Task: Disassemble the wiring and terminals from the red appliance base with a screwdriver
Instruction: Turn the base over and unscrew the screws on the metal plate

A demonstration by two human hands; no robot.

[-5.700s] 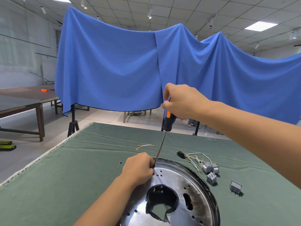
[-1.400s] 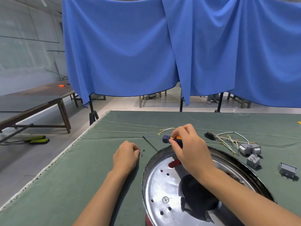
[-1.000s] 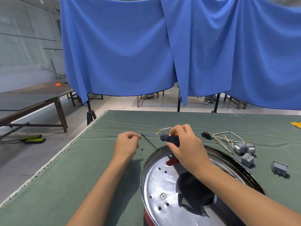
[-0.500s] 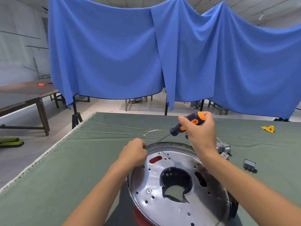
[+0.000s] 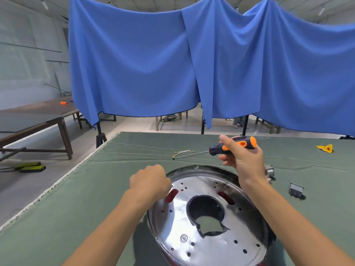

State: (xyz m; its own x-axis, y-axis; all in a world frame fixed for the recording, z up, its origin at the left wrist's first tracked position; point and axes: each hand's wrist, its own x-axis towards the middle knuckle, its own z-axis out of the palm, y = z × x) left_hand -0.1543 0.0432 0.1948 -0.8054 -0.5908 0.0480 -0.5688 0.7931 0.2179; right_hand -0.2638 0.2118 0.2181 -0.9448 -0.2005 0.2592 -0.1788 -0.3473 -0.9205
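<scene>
The appliance base lies on the green table as a shiny round metal plate with a dark central hole and red showing through two slots. My left hand has its fingers curled over the plate's upper left rim. My right hand grips the black and orange handle of the screwdriver above the plate's far edge, with the shaft pointing left and lying nearly level.
Short loose wires lie on the green cloth beyond the plate. A grey terminal block sits partly behind my right wrist, a small grey switch part further right, a yellow scrap at the far right. The table's left edge runs diagonally.
My right hand has lifted the screwdriver off the plate and now holds it level above it. My left hand moved from the cloth onto the plate's rim, and the plate has turned.
</scene>
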